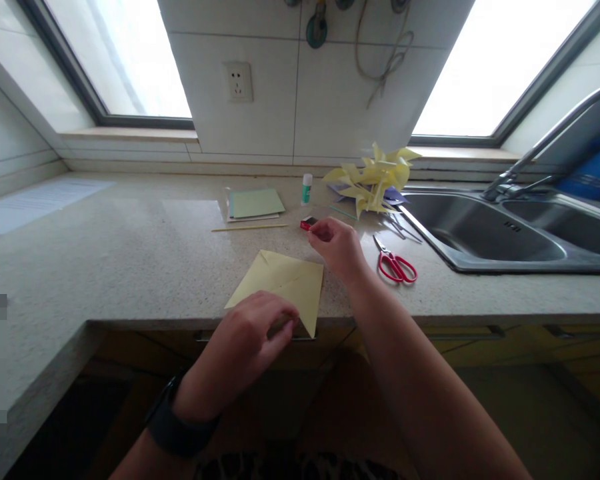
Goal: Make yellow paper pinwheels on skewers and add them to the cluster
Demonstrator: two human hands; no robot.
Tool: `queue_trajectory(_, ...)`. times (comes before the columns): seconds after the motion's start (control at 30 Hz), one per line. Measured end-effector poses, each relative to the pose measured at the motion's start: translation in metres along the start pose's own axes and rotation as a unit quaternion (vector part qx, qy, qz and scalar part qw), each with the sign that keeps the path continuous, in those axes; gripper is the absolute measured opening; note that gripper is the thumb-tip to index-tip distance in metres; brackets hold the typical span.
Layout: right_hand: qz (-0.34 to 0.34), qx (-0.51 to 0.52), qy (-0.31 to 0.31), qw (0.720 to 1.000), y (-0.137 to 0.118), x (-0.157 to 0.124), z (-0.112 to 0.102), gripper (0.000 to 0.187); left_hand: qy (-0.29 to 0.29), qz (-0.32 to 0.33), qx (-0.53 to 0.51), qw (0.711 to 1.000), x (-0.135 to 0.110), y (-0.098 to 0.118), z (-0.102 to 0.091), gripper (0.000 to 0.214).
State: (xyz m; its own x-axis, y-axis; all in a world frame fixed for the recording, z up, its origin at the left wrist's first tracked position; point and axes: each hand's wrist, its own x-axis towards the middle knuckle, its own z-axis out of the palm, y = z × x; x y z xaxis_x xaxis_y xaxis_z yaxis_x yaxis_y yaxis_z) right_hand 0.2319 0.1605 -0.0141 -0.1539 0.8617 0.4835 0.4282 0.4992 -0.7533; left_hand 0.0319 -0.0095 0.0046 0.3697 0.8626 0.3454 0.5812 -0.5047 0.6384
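Observation:
A square of pale yellow paper (290, 273) with crease lines lies at the counter's front edge, one corner jutting past it. My left hand (255, 330) is over its near side, fingers curled and thumb drawn up to them; whatever they might hold is hidden. Beyond the paper, my right hand (337, 243) has its fingertips pinched together at the right end of a small red box (306, 223) with a dark top. Anything in that pinch is too small to make out.
Red-handled scissors (397, 267) lie right of my right hand. Behind are yellow paper pinwheels (375, 177), a glue stick (307, 189), a thin wooden stick (250, 228) and a packet of green paper (256, 203). A steel sink (460, 263) is at the right.

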Motion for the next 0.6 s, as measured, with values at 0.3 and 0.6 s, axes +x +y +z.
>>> queue_trajectory(0.3, -0.010, 0.114, -0.011, 0.993, -0.009, 0.001, 0.004, 0.015, 0.109, -0.121, -0.089, 0.983, 0.008, -0.009, 0.002, 0.013)
queue_trajectory(0.6, -0.024, 0.191, -0.030, 0.981, -0.035, -0.012, -0.001, 0.017, 0.158, -0.171, -0.142, 0.962, 0.034, -0.015, -0.010, 0.022)
